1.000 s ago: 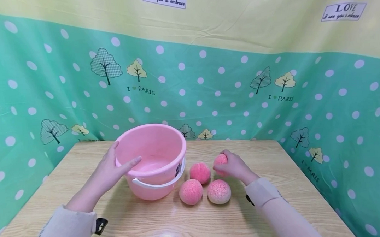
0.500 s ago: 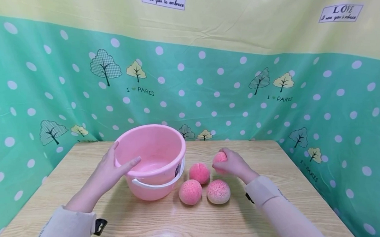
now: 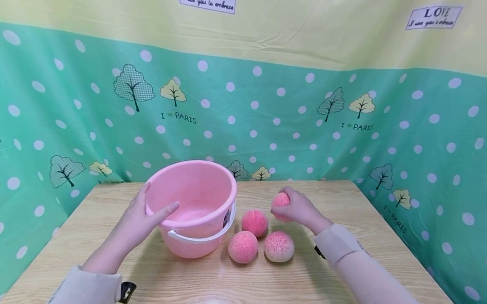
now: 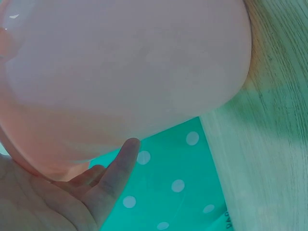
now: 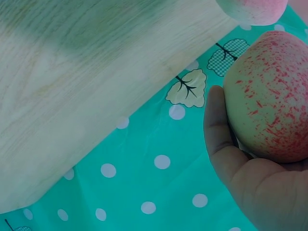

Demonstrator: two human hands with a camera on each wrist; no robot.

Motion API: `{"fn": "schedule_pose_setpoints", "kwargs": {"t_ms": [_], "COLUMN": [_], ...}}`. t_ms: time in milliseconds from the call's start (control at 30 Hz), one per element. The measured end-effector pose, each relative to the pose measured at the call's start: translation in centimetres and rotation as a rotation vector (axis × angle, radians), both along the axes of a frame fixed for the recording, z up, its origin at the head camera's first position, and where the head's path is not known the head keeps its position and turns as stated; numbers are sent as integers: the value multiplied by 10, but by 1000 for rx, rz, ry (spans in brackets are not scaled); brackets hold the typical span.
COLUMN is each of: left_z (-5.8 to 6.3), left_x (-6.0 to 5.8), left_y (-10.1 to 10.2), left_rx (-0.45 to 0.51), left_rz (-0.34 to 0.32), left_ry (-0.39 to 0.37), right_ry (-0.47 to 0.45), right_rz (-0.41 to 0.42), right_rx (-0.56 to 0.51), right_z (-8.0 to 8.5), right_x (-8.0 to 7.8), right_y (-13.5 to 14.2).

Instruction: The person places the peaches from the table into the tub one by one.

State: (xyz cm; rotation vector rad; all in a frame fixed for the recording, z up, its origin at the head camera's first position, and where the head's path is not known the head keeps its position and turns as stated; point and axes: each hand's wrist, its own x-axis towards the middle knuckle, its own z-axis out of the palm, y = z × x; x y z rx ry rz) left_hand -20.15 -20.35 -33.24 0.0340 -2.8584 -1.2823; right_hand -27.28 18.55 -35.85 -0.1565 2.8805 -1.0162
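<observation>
A pink plastic bucket [image 3: 192, 204] with a white handle stands on the wooden table [image 3: 216, 284]. My left hand [image 3: 142, 215] holds its near-left rim, thumb over the edge and fingers straight along the outer wall [image 4: 120, 72]. My right hand [image 3: 292, 209] grips a pink peach [image 3: 281, 200] lifted a little above the table; the right wrist view shows my fingers curled round the peach [image 5: 269, 96]. Three more peaches lie between the bucket and my right arm: one at the back [image 3: 254, 222], one front left [image 3: 242, 247], one front right [image 3: 279, 246].
A green polka-dot cloth with tree prints [image 3: 266, 114] walls the table at the back and both sides. Bare tabletop lies in front of the bucket and peaches.
My right hand has risen slightly with the peach and drifted a little left. The left hand and the bucket have stayed where they were.
</observation>
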Motion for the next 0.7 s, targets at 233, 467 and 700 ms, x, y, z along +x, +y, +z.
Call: {"fn": "schedule_pose_setpoints", "kwargs": {"t_ms": [233, 467, 700], "left_z": [-1, -1, -2], "left_x": [-1, -2, -2], "left_y": [-1, -2, -1], "left_rx": [3, -1, 3], "left_rz": [-1, -3, -10], "left_ry": [-17, -3, -8], "right_ry": [19, 31, 24], "right_rz": [6, 25, 18], "right_rx": [25, 4, -6], "right_z": [8, 15, 19], "right_x": [1, 2, 3], "right_y": [-2, -2, -4]}}
